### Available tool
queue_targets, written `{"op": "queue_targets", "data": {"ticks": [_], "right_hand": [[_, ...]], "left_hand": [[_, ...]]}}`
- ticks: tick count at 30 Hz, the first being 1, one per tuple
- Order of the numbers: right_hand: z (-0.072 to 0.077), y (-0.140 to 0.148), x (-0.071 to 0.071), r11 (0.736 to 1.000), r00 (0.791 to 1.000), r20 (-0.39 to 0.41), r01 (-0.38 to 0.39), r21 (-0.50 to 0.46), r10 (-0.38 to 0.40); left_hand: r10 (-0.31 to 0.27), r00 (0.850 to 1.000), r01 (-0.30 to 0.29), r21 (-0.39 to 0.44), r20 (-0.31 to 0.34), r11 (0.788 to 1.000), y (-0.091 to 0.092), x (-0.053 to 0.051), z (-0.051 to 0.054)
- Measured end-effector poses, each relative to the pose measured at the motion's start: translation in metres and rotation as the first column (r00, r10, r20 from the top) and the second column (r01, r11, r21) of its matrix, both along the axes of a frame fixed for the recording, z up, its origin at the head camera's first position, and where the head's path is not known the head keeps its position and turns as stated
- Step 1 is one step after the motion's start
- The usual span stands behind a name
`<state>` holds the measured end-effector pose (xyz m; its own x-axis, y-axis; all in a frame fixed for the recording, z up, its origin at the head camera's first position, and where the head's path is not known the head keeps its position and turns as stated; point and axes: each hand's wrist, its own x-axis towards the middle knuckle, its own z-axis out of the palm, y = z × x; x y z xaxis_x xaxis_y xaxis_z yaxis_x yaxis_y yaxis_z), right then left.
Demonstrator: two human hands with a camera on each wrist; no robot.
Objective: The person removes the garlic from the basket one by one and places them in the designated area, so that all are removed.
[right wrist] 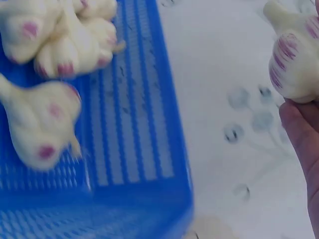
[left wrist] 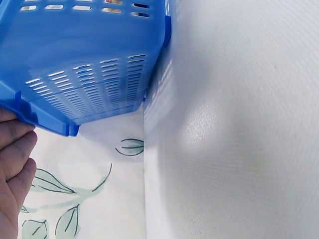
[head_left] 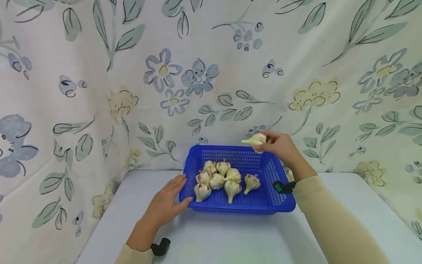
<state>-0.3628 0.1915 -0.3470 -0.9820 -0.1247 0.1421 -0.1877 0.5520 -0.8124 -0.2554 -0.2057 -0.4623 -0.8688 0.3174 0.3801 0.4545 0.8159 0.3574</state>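
A blue plastic basket stands on the white table with several garlic bulbs inside, grouped mostly at its left. One garlic bulb lies apart, right of the group. My right hand holds another garlic bulb by its root end above the basket's back right rim, stem pointing left; the right wrist view shows this held bulb too. At the basket's left side, my left hand rests its fairly straight fingers against the rim, thumb near the front left corner.
Behind the table hangs a white floral cloth, close to the basket's back. A pale thing shows partly beyond the basket's right wall, mostly hidden by the right wrist.
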Motion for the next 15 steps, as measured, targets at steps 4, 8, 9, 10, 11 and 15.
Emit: {"op": "queue_targets", "data": {"ticks": [4, 8, 9, 10, 11, 15], "right_hand": [[0.002, 0.027, 0.003, 0.998, 0.998, -0.017, 0.066, 0.014, -0.066], [-0.005, 0.057, 0.008, 0.993, 0.993, 0.007, 0.120, -0.001, -0.120], [-0.008, 0.065, 0.009, 0.991, 0.991, 0.012, 0.135, -0.005, -0.135], [-0.012, 0.074, 0.011, 0.988, 0.988, 0.016, 0.154, -0.008, -0.154], [-0.016, 0.082, 0.012, 0.985, 0.985, 0.020, 0.172, -0.014, -0.172], [-0.033, 0.112, 0.018, 0.964, 0.964, 0.060, 0.261, -0.048, -0.258]], "left_hand": [[0.000, 1.000, 0.000, 0.000, -0.010, 1.000, -0.001, 0.000, -0.001], [-0.001, 1.000, 0.001, 0.000, -0.022, 1.000, -0.002, 0.000, -0.001], [-0.002, 1.000, 0.002, 0.001, -0.025, 1.000, -0.002, 0.000, -0.001], [-0.003, 1.000, 0.003, 0.001, -0.027, 1.000, -0.002, 0.000, -0.001], [-0.004, 1.000, 0.004, 0.001, -0.028, 1.000, -0.002, 0.000, 0.000], [-0.005, 1.000, 0.005, 0.005, -0.031, 1.000, -0.001, 0.000, 0.000]]}}
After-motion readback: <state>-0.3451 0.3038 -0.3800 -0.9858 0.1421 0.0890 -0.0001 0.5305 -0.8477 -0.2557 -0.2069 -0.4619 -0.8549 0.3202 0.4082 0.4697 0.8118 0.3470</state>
